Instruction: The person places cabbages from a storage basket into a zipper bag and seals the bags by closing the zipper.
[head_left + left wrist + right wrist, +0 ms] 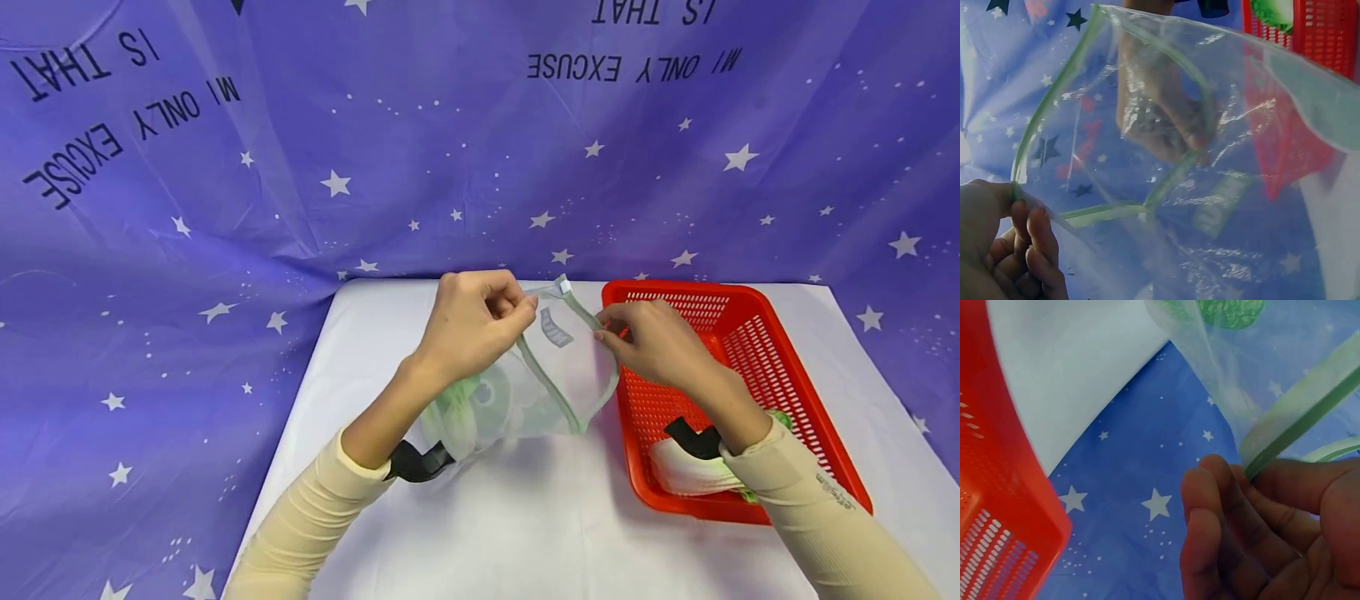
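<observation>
A clear zip bag (555, 375) with a green-edged mouth is spread between both hands, its mouth gaping toward the right. My left hand (476, 321) pinches one side of the rim; the left wrist view shows its thumb and fingers (1038, 231) on the green strip. The opposite side of the rim is pinched by my right hand (656, 342), beside the white slider (563, 286). Inside the bag lies a pale green leafy vegetable (457, 417), partly hidden behind the left forearm. In the right wrist view, the thumb and fingers (1272, 512) hold the green strip (1310, 412).
A red perforated basket (633, 450) stands right of the bag, under the right forearm. In it lies a white-stemmed, green-leaved vegetable (686, 471), partly covered by the wrist strap. The white table (525, 533) meets a purple star-patterned cloth (450, 167) at the back.
</observation>
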`<state>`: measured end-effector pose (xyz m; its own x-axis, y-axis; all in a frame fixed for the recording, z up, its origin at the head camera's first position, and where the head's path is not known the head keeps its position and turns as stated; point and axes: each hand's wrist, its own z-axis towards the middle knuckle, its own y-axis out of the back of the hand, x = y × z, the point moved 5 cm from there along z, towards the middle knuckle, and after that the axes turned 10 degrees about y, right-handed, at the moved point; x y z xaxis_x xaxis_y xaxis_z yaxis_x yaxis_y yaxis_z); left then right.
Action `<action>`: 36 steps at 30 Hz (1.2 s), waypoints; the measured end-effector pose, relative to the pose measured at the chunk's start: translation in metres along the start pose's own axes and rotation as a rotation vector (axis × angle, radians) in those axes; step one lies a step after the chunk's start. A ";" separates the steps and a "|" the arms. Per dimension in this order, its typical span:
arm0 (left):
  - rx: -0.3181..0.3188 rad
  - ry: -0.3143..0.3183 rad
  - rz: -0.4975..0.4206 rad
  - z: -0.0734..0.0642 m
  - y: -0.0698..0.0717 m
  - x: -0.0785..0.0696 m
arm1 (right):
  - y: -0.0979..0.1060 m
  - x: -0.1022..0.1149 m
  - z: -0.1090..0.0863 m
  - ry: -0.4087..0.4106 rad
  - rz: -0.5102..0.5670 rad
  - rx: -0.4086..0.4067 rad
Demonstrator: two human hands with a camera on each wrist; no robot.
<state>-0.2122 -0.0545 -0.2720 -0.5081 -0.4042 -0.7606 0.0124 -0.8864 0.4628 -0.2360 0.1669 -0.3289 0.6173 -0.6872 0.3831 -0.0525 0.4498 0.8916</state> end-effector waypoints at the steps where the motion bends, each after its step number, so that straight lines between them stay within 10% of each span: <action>1: 0.009 0.005 -0.018 0.000 -0.003 0.001 | 0.000 -0.001 -0.003 -0.002 0.003 0.003; 21: 0.112 0.217 -0.284 -0.005 -0.063 0.028 | -0.001 -0.021 -0.071 0.008 0.052 0.026; 36: 0.111 0.230 -0.311 -0.006 -0.068 0.034 | -0.011 -0.076 -0.134 0.005 0.047 0.203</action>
<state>-0.2252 -0.0094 -0.3316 -0.2665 -0.1720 -0.9484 -0.2109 -0.9497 0.2315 -0.1775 0.2905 -0.4000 0.6146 -0.6649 0.4244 -0.2384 0.3563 0.9035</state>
